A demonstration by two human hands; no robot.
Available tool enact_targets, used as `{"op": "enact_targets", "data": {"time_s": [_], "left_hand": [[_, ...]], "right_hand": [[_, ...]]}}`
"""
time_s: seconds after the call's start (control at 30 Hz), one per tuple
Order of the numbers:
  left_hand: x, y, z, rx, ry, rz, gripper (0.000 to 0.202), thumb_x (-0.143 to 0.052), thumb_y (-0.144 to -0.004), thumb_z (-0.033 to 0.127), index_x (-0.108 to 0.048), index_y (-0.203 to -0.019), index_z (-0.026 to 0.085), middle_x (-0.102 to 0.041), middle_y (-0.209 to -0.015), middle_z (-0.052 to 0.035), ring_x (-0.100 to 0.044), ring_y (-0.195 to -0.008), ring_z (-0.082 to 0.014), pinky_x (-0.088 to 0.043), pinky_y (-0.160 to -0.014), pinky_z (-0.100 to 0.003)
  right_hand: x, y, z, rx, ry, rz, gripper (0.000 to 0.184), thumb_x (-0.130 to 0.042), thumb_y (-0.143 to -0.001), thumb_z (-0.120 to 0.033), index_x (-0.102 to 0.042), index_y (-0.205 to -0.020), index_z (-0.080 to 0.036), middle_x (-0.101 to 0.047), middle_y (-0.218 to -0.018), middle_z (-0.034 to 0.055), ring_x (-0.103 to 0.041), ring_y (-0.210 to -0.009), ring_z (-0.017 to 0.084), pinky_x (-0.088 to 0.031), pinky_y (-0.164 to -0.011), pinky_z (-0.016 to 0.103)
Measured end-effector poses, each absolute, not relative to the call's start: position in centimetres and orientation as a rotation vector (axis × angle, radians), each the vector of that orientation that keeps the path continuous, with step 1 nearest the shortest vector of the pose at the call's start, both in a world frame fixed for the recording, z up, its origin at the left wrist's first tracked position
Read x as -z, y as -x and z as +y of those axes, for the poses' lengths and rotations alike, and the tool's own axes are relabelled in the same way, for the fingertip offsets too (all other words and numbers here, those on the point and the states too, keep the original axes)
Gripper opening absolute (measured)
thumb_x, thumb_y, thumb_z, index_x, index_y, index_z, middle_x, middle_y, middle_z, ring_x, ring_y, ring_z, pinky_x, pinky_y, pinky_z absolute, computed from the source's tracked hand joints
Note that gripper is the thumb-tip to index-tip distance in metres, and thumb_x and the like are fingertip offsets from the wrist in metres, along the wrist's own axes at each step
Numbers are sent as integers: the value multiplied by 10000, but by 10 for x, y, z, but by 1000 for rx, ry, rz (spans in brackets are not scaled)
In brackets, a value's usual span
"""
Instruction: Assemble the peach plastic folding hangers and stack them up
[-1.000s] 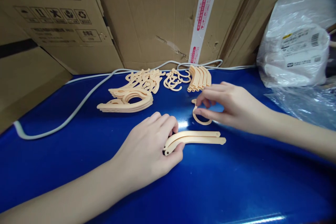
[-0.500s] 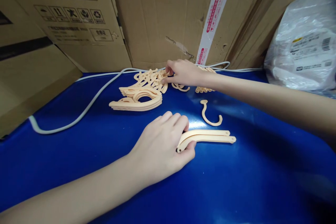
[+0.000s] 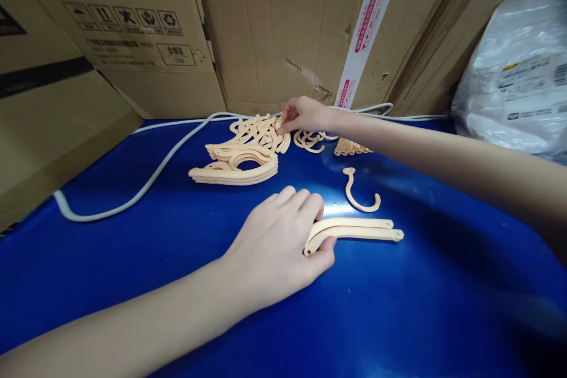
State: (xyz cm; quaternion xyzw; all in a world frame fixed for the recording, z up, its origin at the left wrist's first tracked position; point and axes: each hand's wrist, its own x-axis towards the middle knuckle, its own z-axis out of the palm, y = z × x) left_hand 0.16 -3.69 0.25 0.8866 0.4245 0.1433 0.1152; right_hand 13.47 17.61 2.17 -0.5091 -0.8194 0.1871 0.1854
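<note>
Two cream plastic hanger arms lie side by side on the blue table, pointing right. My left hand is closed over their left ends, thumb in front and fingers behind. A single cream hanger hook rests just beyond them. Farther back, my right hand pinches a piece at the right edge of a tangled pile of cream hanger pieces; its exact shape is partly hidden by the fingertips. In front of the pile is a stack of folded hangers.
Loose hooks and a row of small cream pieces lie under my right forearm. A white cable curves across the left and back. Cardboard boxes wall the back and left; a plastic-wrapped package stands at right.
My right hand has drawn its fingers together at the pile's right edge and lifted slightly. My left hand stays on the two hanger arms. The whole view has shifted a little.
</note>
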Motion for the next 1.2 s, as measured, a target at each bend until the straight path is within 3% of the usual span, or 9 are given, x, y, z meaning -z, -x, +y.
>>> {"op": "enact_targets", "data": {"time_s": [0.43, 0.53, 0.63, 0.73, 0.87, 1.03, 1.2], "left_hand": [[-2, -1, -39, -455, -2589, 1227, 106, -557, -878, 310, -525, -846, 214, -606, -822, -12, -514, -764, -199, -363, -626, -323], [-4, 0, -39, -481, -2578, 1218, 129, -589, -884, 333, -532, -866, 218, -617, -833, -5, -534, -780, -202, -368, -637, -322], [-5, 0, -37, -524, -2569, 1234, 255, -600, -912, 463, -539, -914, 215, -624, -865, -8, -563, -817, -215, -389, -668, -333], [-5, -1, -34, -582, -2544, 1302, 290, -554, -952, 500, -524, -912, 215, -627, -867, -2, -590, -836, -217, -409, -692, -338], [-5, -3, -30, -674, -2493, 1406, 269, -544, -964, 477, -528, -940, 209, -659, -901, -2, -626, -890, -217, -432, -718, -335], [-6, -7, -29, -710, -2218, 1388, 241, -556, -952, 449, -614, -1044, 235, -695, -892, 14, -636, -795, -180, -438, -658, -306], [-4, -7, -24, -769, -2038, 1279, 200, -543, -950, 358, -672, -1056, 248, -694, -879, 22, -620, -785, -153, -450, -670, -287]], "right_hand": [[-34, -165, 120, -931, 1266, -1936, 397, -817, -724, -133, -449, -833, -238, -632, -724, -27, -666, -803, 215, -526, -795, 404], [-27, -179, 99, -1042, 1208, -1909, 399, -812, -732, -187, -471, -932, -241, -661, -740, -35, -675, -776, 209, -523, -754, 386], [-24, -190, 76, -1134, 1185, -1868, 431, -819, -732, -256, -546, -1065, -232, -684, -794, -17, -662, -753, 192, -517, -681, 347], [-25, -196, 58, -1284, 1169, -1811, 351, -837, -725, -293, -615, -982, -207, -680, -831, 11, -607, -708, 155, -483, -608, 301], [-25, -199, 40, -1467, 1079, -1676, 197, -783, -801, -327, -638, -817, -195, -629, -787, -4, -579, -705, 121, -512, -674, 277], [-20, -196, 22, -1525, 1015, -1481, 240, -799, -775, -321, -633, -906, -207, -677, -942, 8, -646, -834, 139, -548, -789, 295], [-22, -200, 19, -1430, 1035, -1493, 394, -781, -743, -194, -546, -1055, -245, -673, -892, -23, -662, -817, 148, -564, -772, 315]]}}
